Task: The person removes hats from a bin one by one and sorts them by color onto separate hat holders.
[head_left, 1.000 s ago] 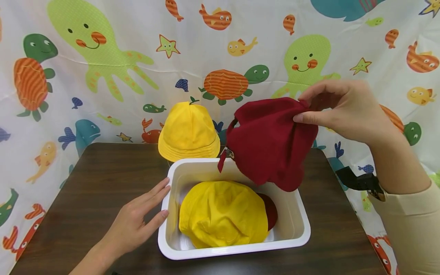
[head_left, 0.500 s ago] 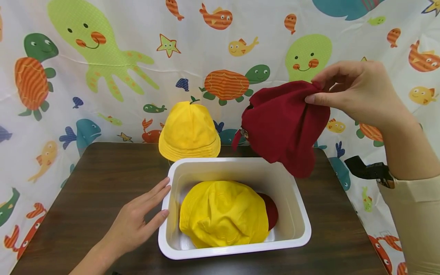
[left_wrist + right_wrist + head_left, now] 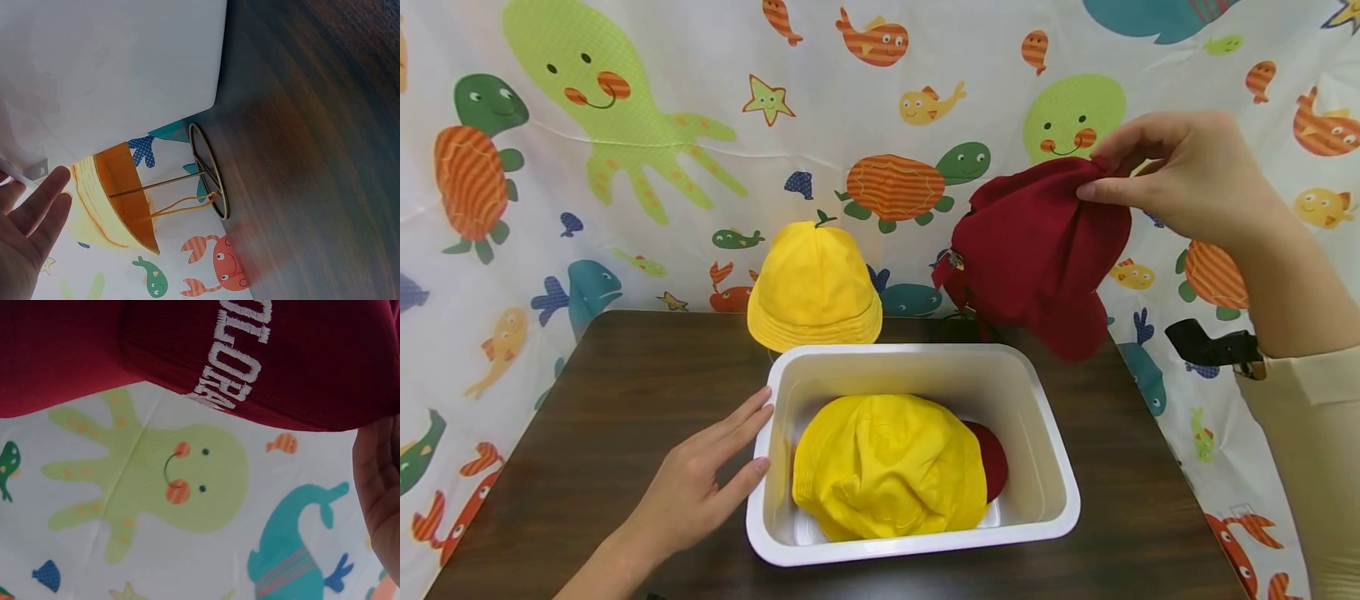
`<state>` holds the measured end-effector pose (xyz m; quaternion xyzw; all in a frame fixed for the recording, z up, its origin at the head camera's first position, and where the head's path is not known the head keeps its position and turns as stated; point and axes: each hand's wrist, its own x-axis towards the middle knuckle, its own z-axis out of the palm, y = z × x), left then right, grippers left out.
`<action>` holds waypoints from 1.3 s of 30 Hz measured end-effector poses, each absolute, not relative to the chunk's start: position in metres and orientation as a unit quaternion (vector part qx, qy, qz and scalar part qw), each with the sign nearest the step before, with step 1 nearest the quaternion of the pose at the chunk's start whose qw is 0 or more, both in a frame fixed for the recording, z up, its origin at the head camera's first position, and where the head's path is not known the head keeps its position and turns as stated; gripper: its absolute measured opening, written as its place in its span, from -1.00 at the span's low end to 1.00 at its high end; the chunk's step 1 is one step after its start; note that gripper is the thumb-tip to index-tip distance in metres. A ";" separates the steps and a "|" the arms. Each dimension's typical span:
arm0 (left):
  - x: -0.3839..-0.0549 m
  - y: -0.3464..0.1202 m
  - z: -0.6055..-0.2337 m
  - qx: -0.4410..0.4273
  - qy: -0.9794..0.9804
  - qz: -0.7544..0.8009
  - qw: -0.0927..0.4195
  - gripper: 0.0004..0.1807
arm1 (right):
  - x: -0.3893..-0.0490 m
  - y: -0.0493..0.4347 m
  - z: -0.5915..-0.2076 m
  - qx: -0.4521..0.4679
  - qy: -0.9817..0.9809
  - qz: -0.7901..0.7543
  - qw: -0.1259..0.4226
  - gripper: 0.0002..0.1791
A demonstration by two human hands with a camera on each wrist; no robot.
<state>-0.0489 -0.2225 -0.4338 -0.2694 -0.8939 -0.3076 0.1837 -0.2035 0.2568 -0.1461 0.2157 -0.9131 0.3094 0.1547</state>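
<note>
My right hand (image 3: 1187, 183) pinches the top of a dark red baseball cap (image 3: 1037, 242) and holds it raised behind the right part of the white bin (image 3: 917, 547). The cap hangs tilted, its brim low on the right and its strap on the left. White embroidered letters show on the cap (image 3: 237, 356) in the right wrist view. My left hand (image 3: 700, 475) rests its extended fingers against the bin's left rim. Inside the bin lies a yellow hat (image 3: 887, 467), partly covering another dark red cap, whose brim (image 3: 991, 462) shows at its right.
Behind the bin a yellow bucket hat (image 3: 815, 287) with a small green leaf sits on a wire stand (image 3: 209, 172). The dark wooden table (image 3: 640, 383) ends at a sea-animal curtain (image 3: 692, 75). Dark wire parts show just under the raised cap.
My right hand has lifted the red baseball cap up and to the right, away from over the bin and toward the back. My left hand stays at the rim.
</note>
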 end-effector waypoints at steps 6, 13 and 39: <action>-0.050 -0.221 -0.432 -0.268 -0.896 -0.303 0.185 -0.20 | -0.222 0.266 -0.146 0.189 -0.918 0.315 0.149 -0.73; -0.049 -0.220 -0.432 -0.264 -0.898 -0.302 0.180 -0.19 | -0.240 0.271 -0.150 0.148 -0.919 0.340 0.132 -0.73; -0.050 -0.218 -0.431 -0.261 -0.897 -0.308 0.179 -0.20 | -0.290 0.274 -0.197 0.126 -0.906 0.386 0.123 -0.70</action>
